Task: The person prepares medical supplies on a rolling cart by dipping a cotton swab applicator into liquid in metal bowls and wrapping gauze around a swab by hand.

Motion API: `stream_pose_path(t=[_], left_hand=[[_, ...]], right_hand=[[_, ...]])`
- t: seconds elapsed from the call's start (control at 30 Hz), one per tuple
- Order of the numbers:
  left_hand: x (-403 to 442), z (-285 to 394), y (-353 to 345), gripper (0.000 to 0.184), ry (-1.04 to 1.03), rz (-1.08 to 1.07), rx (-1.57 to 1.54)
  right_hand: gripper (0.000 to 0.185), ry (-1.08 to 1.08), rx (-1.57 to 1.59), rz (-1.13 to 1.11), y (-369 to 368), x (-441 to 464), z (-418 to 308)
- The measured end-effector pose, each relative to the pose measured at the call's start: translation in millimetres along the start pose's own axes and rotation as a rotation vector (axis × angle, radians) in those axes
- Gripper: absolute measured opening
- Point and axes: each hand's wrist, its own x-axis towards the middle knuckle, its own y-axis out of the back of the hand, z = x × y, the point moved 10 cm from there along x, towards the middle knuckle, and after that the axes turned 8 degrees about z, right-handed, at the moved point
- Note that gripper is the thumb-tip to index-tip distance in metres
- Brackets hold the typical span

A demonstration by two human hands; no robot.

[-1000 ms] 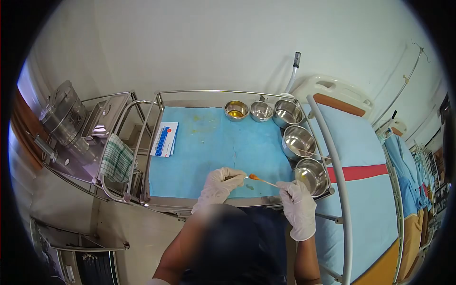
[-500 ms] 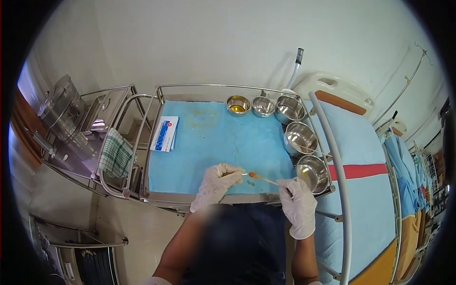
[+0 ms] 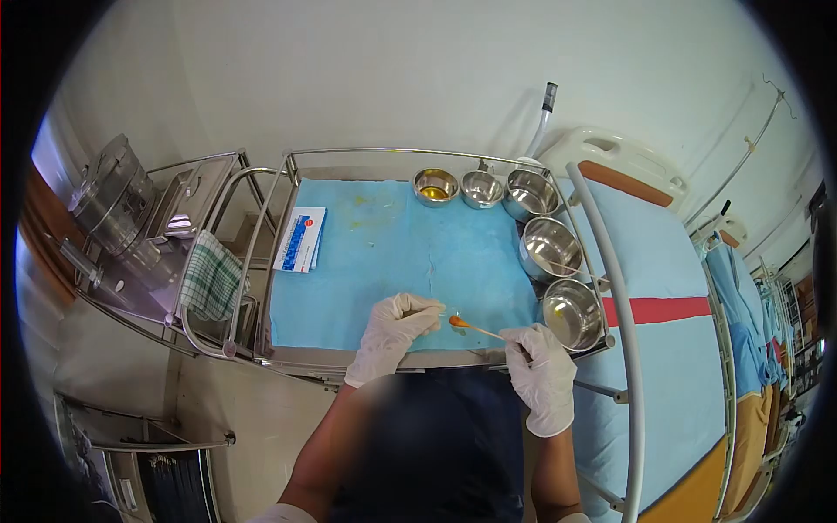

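Observation:
Both hands wear pale gloves over the front edge of a trolley covered by a blue sheet (image 3: pixel 375 253). My right hand (image 3: pixel 540 375) pinches the thin stick of a swab (image 3: pixel 478 329), whose orange-brown tip points left. Just left of that tip, my left hand (image 3: pixel 394 333) is closed in a pinch around a small clear thing, too small to make out. The tip and the left fingertips are close together; a narrow gap shows between them. Nearest to my right hand is a steel bowl (image 3: pixel 571 315) at the sheet's right front corner.
More steel bowls line the right and back edges; one (image 3: pixel 435 186) holds yellowish liquid, another (image 3: pixel 550 248) a stick. Left lie white-and-blue boxes (image 3: pixel 299 240). A side trolley (image 3: pixel 131 283) carries a steel drum (image 3: pixel 118 200) and draped checked cloth (image 3: pixel 213 279). A railed bed (image 3: pixel 667 349) stands right.
The view has shifted, so the trolley sits slightly higher in the picture. Both hands have moved a little left and the swab tip has come slightly nearer my left fingertips.

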Motion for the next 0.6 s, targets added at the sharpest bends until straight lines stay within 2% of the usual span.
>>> stream_pose_path(t=[0.13, 0.3, 0.47, 0.6], left_hand=[[-0.9, 2.8, -1.5, 0.008, 0.0, -0.005, 0.001], [0.4, -1.2, 0.6, 0.006, 0.004, -0.016, 0.011], [1.0, -2.4, 0.5, 0.007, 0.006, -0.022, -0.026], [1.1, -1.3, -0.2, 0.007, 0.006, -0.035, -0.035]], right_hand=[[0.023, 0.008, 0.069, 0.076, 3.7, 3.8, 6.4], [0.016, -0.068, 0.044, 0.028, 2.7, 0.8, 3.7], [0.016, 0.007, 0.074, 0.079, 3.8, 4.8, -2.5], [0.016, -0.015, 0.068, 0.069, 6.8, 5.3, 2.0]])
